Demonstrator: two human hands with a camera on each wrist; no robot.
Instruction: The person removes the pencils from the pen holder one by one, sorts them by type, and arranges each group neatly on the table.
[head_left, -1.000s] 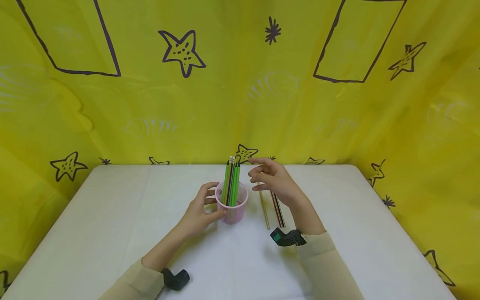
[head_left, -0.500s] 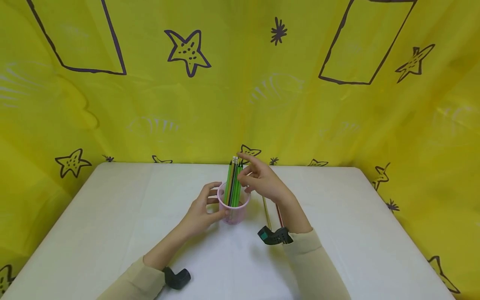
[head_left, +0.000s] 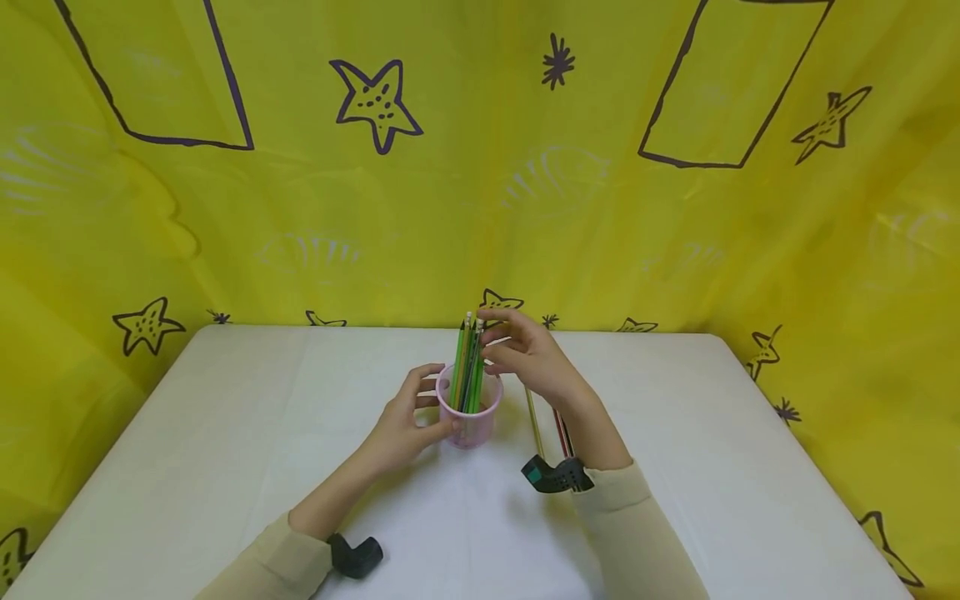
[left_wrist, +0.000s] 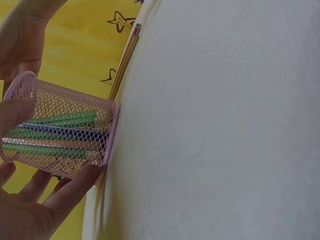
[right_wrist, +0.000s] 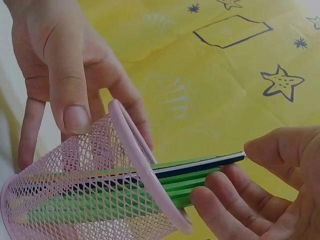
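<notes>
we see a pink mesh pencil cup (head_left: 468, 418) standing upright near the middle of a white table (head_left: 225, 433), with a bunch of pencils (head_left: 468, 367) in it, mostly green with a dark one among them, their eraser ends pointing up above the rim. in the left wrist view the cup (left_wrist: 62, 132) shows its mesh wall with the pencils (left_wrist: 55, 135) visible through it, base flat on the table.

our left hand (head_left: 401, 421) wraps the cup from the left side, fingers curled round the wall and thumb at the front; in the right wrist view that thumb presses just below the pink rim (right_wrist: 150, 175).

our right hand (head_left: 528, 357) is at the tops of the pencils, fingers loosely bent and spread; the right wrist view shows a fingertip (right_wrist: 260, 147) touching the end of the dark pencil (right_wrist: 200, 165) while the other fingers lie under the green ones. we cannot tell whether it actually grips any pencil.

just right of the cup, a few loose pencils (head_left: 546, 425) lie on the table, a yellowish one and red and dark ones, partly under the right forearm. a black wrist-mounted camera (head_left: 557, 477) sits at the right cuff and another (head_left: 356, 557) at the left. behind the table hangs a yellow cloth with drawn stars (head_left: 377, 100).
</notes>
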